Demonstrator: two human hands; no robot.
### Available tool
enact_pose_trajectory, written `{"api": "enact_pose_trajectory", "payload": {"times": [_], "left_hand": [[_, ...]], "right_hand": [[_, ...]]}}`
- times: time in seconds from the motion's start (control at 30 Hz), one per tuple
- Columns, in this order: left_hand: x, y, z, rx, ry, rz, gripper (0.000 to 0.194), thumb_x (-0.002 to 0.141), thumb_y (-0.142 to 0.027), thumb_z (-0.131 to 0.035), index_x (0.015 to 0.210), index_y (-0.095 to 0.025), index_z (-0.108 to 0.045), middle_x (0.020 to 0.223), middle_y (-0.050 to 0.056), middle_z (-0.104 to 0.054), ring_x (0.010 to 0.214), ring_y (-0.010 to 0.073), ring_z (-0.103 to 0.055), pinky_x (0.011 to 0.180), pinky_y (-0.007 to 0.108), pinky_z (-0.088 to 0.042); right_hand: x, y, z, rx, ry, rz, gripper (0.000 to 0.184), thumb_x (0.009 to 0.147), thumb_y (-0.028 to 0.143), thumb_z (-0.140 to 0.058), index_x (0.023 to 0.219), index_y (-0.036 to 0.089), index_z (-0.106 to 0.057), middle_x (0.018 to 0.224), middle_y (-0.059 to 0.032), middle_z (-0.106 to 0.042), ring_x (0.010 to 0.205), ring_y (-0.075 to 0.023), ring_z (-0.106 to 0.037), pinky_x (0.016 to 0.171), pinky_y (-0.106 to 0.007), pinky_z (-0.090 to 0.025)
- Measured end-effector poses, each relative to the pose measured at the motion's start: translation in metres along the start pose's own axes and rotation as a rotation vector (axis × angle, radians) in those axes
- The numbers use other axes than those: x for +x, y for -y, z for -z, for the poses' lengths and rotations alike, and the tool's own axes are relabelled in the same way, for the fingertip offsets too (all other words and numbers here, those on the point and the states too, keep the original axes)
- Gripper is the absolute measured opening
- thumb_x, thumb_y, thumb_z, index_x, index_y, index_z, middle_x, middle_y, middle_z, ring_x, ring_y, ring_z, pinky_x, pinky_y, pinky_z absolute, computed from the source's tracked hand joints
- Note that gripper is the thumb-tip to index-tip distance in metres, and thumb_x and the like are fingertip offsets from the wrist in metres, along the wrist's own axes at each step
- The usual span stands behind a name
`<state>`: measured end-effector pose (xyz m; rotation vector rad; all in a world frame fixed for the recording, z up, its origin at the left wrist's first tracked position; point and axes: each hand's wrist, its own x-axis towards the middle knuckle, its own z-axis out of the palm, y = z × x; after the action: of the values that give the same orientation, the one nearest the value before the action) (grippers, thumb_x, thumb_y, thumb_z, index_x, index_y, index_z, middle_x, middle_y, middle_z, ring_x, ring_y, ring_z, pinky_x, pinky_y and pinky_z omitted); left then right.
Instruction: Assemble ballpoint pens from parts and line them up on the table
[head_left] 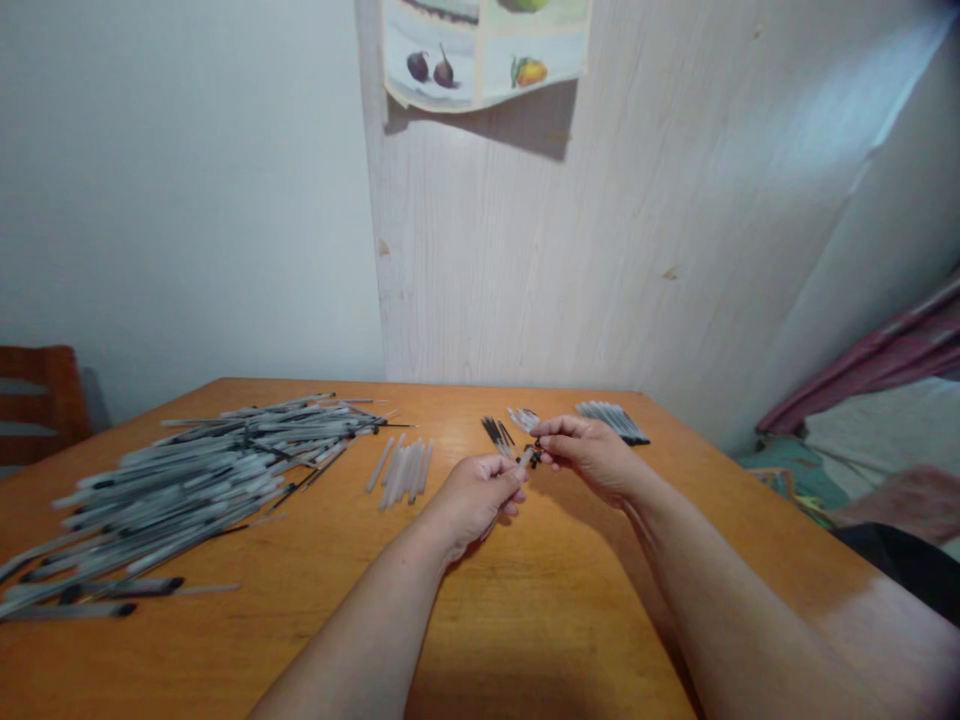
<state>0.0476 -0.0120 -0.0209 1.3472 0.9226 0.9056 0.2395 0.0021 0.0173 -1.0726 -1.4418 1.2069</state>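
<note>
"What's nearest?"
"On the wooden table (525, 620), a big pile (225, 470) of pale, dark-ended sticks spreads at the left."
"And the hands?"
"The left hand (476, 500) grips a pale tube (526, 458). The right hand (585, 455) is just beside it, thumb and fingertips together near small black pieces (534, 459); I can't tell whether it holds one."
"Around them?"
"Loose clear tubes (407, 472) lie left of the left hand."
"Farther off?"
"Thin black sticks (493, 432), then short pale pieces (520, 418), just beyond the hands, and a row of dark-ended tubes (606, 418) past the right one. Behind, a fruit poster (480, 60) hangs on the wall (480, 240)."
</note>
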Motion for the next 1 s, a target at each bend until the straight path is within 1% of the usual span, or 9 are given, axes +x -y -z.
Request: {"api": "enact_pose_trajectory", "payload": {"times": [0.17, 0.33, 0.87, 1.0], "left_hand": [[0.0015, 0.0036, -0.0004, -0.007, 0.014, 0.0, 0.033, 0.075, -0.046, -0.069, 0.083, -0.015, -0.064, 0.072, 0.003, -0.063, 0.057, 0.0089, -0.053, 0.057, 0.022, -0.04], [0.004, 0.0077, 0.0006, -0.004, 0.032, -0.006, 0.032, 0.076, -0.045, -0.068, 0.084, -0.014, -0.064, 0.074, 0.003, -0.063, 0.058, 0.0091, -0.053, 0.057, 0.022, -0.04], [0.0017, 0.0026, -0.001, 0.035, 0.016, -0.017, 0.03, 0.079, -0.044, -0.064, 0.083, -0.014, -0.062, 0.073, 0.002, -0.061, 0.058, 0.0098, -0.053, 0.058, 0.024, -0.04], [0.0027, 0.0042, 0.0002, 0.02, 0.026, -0.025, 0.032, 0.078, -0.046, -0.065, 0.083, -0.014, -0.062, 0.073, 0.002, -0.061, 0.058, 0.01, -0.052, 0.058, 0.025, -0.04]], "right_hand": [[-0.0004, 0.0005, 0.0001, -0.038, -0.004, 0.037, 0.025, 0.07, 0.03, -0.073, 0.086, 0.016, -0.06, 0.066, 0.0013, -0.064, 0.055, -0.0095, -0.053, 0.056, -0.024, -0.04], [-0.0006, 0.0008, 0.0006, -0.048, 0.012, 0.044, 0.025, 0.07, 0.031, -0.073, 0.086, 0.016, -0.061, 0.066, 0.0014, -0.063, 0.055, -0.0096, -0.052, 0.056, -0.025, -0.04], [-0.0028, 0.003, -0.0016, -0.08, 0.074, 0.053, 0.019, 0.073, 0.028, -0.071, 0.084, 0.017, -0.061, 0.068, 0.0011, -0.063, 0.055, -0.0088, -0.049, 0.055, -0.025, -0.037], [-0.004, 0.0048, -0.0025, -0.066, 0.084, 0.042, 0.021, 0.072, 0.029, -0.072, 0.087, 0.018, -0.062, 0.069, 0.0013, -0.063, 0.056, -0.0088, -0.048, 0.055, -0.025, -0.037]]}}
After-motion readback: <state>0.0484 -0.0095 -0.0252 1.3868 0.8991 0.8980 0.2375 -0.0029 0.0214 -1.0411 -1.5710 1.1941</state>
